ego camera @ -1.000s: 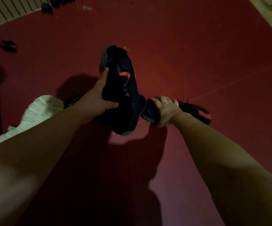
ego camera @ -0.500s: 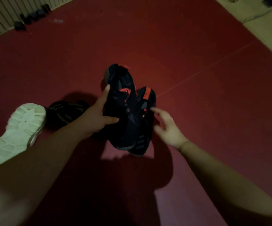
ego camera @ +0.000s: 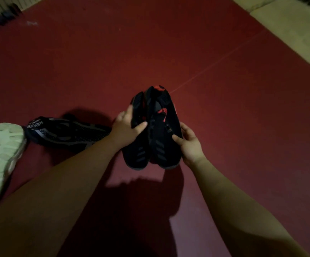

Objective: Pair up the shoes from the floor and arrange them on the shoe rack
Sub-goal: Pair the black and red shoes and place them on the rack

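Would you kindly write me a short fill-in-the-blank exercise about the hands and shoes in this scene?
1. The left hand and the right hand hold the black pair, which has ____ accents.
2. The white shoe lies with its ____ turned up.
3. The mesh shoe lies on the floor to the ____ of the held pair.

Missing words: red; sole; left.

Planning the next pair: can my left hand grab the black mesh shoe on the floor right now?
Probably not yet: the left hand grips one black-and-red shoe. The mesh shoe lies on the floor beside that forearm.
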Motion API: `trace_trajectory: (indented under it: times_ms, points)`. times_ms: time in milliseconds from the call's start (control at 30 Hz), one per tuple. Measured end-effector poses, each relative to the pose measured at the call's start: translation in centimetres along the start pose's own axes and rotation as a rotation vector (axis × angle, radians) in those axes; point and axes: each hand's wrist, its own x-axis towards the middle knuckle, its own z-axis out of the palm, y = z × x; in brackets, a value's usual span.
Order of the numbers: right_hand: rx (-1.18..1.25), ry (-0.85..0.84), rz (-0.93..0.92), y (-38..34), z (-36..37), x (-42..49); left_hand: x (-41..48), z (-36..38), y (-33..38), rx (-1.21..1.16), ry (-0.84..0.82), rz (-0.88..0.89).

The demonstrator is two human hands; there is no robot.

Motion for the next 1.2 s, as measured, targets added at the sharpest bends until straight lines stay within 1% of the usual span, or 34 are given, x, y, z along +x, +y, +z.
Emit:
trace_trajectory:
  times_ms: [33, 100, 167, 233, 300, 333, 367, 433, 500, 567, 633, 667, 733, 800, 833, 933, 1000, 1100, 1200]
  points:
    - [-0.076, 0.034, -0.016, 0.4, -0.2, 0.2, 0.2, -0.2, -0.6, 0.041, 0.022, -0.076]
    - [-0.176, 0.095, -0.039, 1.4, -0.3, 0.7, 0.4, -0.1, -1.4, 0.198, -0.01, -0.168]
    - [-0.15, 0.152, -0.035, 2.4, -0.1, 0.7, 0.7, 0.3, -1.5, 0.373, -0.062, -0.183]
    - [-0.058, 0.19, -0.015, 3.4, 0.0, 0.4, 1.2, 0.5, -1.1, 0.507, -0.109, -0.198]
    - [-0.055, 0.216, -0.025, 4.3, 0.0, 0.2, 1.5, 0.6, -1.0, 0.566, -0.109, -0.223]
    - [-0.108, 0.217, -0.042, 4.6, -0.1, 0.1, 1.5, 0.7, -1.0, 0.566, -0.102, -0.232]
    - [-0.194, 0.216, -0.067, 4.9, -0.2, 0.3, 1.4, 0.7, -1.0, 0.545, -0.088, -0.232]
    - [-0.335, 0.247, -0.12, 5.1, -0.3, 0.5, 1.2, 0.8, -1.4, 0.453, -0.009, -0.192]
    - [-0.329, 0.329, -0.145, 5.1, -0.2, 0.6, 0.9, 1.3, -1.6, 0.311, 0.055, -0.089]
    - [-0.318, 0.387, -0.147, 5.3, -0.5, 0.4, 0.3, 2.2, -1.1, 0.14, -0.011, 0.013]
    - [-0.424, 0.334, -0.142, 5.5, -0.9, -0.3, 0.2, 3.2, -0.2, 0.041, -0.127, 0.022]
    - [-0.465, 0.283, -0.132, 5.5, -1.0, -0.6, 0.2, 3.5, 0.4, 0.05, -0.163, 0.012]
    - [-0.474, 0.193, -0.103, 5.3, -1.4, -0.9, 0.3, 3.6, 1.3, 0.165, -0.201, -0.004]
    - [-0.465, 0.152, -0.084, 4.9, -1.9, -1.0, 0.3, 3.0, 1.1, 0.289, -0.2, -0.001]
    - [-0.45, 0.143, -0.072, 4.8, -2.2, -1.0, 0.5, 2.7, 0.6, 0.315, -0.201, 0.016]
    - [-0.366, 0.066, -0.042, 4.3, -2.9, -0.8, 0.3, 1.7, -1.0, 0.226, -0.233, 0.066]
    - [-0.341, 0.01, -0.031, 4.2, -2.9, -0.7, -0.1, 1.2, -1.8, 0.114, -0.262, 0.042]
    - [-0.316, -0.01, -0.035, 4.2, -2.7, -0.8, -0.9, 1.2, -2.4, -0.067, -0.287, -0.013]
    - [-0.245, -0.009, -0.042, 3.6, -2.9, -0.9, -1.3, 0.9, -2.3, -0.184, -0.307, 0.008]
